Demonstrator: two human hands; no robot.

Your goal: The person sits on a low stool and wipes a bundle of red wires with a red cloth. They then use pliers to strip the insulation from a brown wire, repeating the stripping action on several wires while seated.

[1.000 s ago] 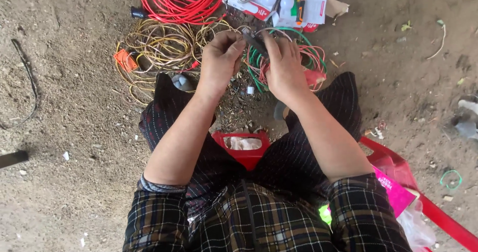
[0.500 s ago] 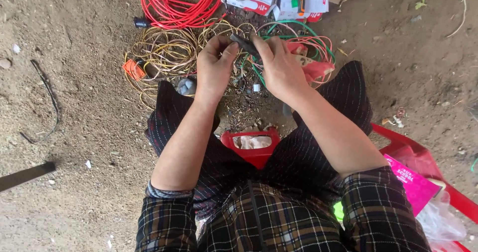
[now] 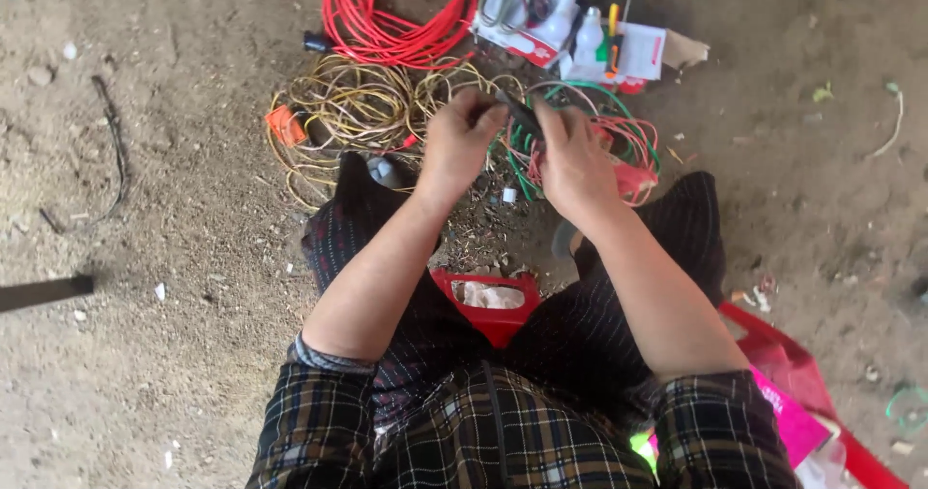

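My left hand (image 3: 462, 146) and my right hand (image 3: 572, 160) meet above the dirt ground, both gripping a small dark object (image 3: 519, 114) with their fingertips; what it is I cannot tell. Beneath the hands lies a tangle of green and red wires (image 3: 619, 141). A coil of yellow wire (image 3: 353, 112) lies to the left of my left hand, with an orange piece (image 3: 283, 126) at its edge. A coil of red cable (image 3: 396, 15) lies further away.
White packages with small bottles and tools (image 3: 580, 35) lie at the top. A red stool edge (image 3: 488, 301) shows between my knees. A red and pink bag (image 3: 793, 402) sits at lower right. A dark stick (image 3: 43, 293) lies at left.
Both hands stayed together over the wires, fingers shifting around the small dark object. The view has shifted slightly.
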